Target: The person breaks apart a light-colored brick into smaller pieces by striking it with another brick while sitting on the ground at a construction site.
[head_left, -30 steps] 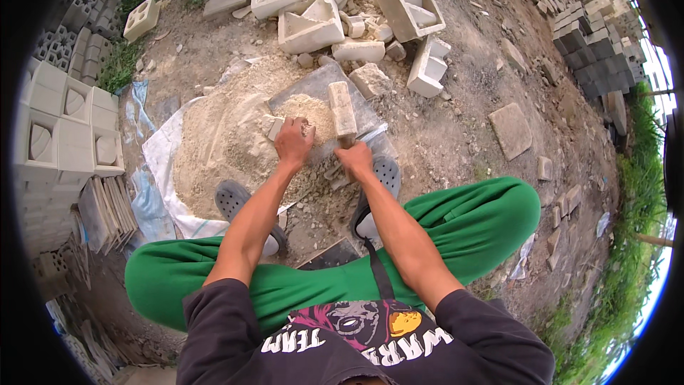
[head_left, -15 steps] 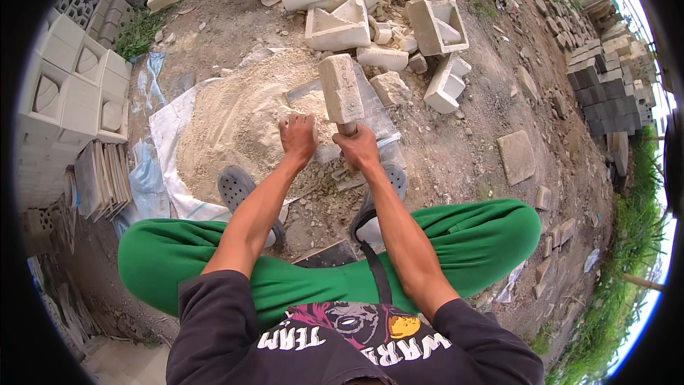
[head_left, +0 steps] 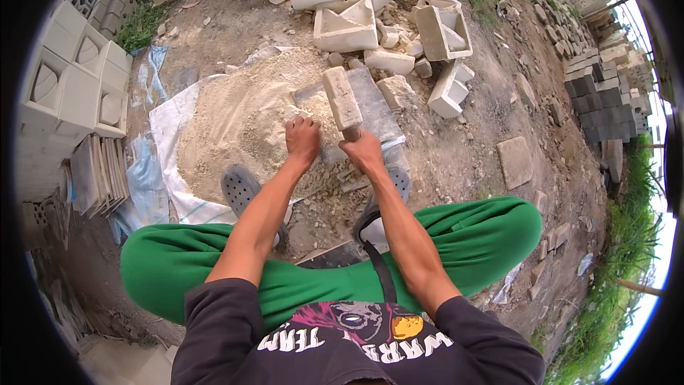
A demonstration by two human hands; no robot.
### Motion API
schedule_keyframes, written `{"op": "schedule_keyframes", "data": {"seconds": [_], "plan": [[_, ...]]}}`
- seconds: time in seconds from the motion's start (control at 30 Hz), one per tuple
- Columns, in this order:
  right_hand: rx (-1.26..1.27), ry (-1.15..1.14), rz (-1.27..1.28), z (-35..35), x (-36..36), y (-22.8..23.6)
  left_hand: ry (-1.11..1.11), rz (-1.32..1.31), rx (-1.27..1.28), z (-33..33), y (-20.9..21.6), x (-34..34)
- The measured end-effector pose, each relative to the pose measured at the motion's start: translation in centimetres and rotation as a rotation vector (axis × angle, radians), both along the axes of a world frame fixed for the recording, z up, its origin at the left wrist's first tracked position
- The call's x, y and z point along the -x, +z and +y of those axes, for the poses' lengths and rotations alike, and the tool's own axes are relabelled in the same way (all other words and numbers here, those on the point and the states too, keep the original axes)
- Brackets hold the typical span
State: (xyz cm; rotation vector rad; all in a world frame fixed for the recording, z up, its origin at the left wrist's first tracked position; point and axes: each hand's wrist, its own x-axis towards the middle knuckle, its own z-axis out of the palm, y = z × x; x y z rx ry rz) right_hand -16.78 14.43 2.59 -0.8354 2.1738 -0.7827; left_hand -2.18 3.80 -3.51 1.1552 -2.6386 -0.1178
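My right hand (head_left: 363, 152) is wrapped round the short handle of a mallet with a dusty, pale block head (head_left: 343, 98). The mallet head is raised above a dark flat slab (head_left: 374, 93) strewn with crumbs. Just to the left, my left hand (head_left: 303, 139) is closed, knuckles up, at the slab's near left edge. Pale crumbled pieces (head_left: 299, 111) lie by its fingers; what it grips, if anything, is hidden. Beside it a heap of sandy powder (head_left: 231, 125) spreads over a white sack (head_left: 162, 128).
Broken pale blocks (head_left: 346, 25) are piled beyond the slab. Moulded blocks (head_left: 75, 93) and thin boards (head_left: 100, 175) stand at left. Grey bricks (head_left: 602, 93) are stacked at far right. My grey clogs (head_left: 239, 189) flank the work spot; a flat stone (head_left: 514, 162) lies rightward.
The mallet head has come down somewhat, its top end now lower in the view. My left hand stays closed in nearly the same place. The whole view has shifted slightly.
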Motion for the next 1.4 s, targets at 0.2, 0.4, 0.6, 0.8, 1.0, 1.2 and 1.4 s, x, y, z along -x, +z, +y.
{"op": "schedule_keyframes", "data": {"seconds": [0.2,0.4,0.6,0.8,1.0,1.2,1.4], "plan": [[0.191,-0.037,0.018,-1.2,-0.4,3.5,-0.004,-0.028,-0.054,0.3,0.4,0.3],[-0.22,0.008,0.107,1.3,-1.2,-3.0,0.032,-0.042,-0.101,0.2,0.9,1.0],[0.024,-0.034,-0.014,1.2,-0.2,-1.1,0.043,-0.038,-0.103,0.1,0.8,1.2],[-0.021,-0.041,-0.009,1.6,-1.5,0.6,0.06,-0.073,-0.191,0.2,1.5,1.1],[-0.247,-0.018,0.207,2.2,-0.8,-4.1,0.048,-0.133,-0.2,0.2,2.1,1.6],[-0.041,-0.175,0.08,3.6,1.7,-5.3,0.068,-0.086,-0.239,0.4,2.7,1.6],[-0.109,-0.31,-0.094,5.3,3.3,-6.6,-0.056,-0.06,-0.079,0.4,1.7,1.8]]}}
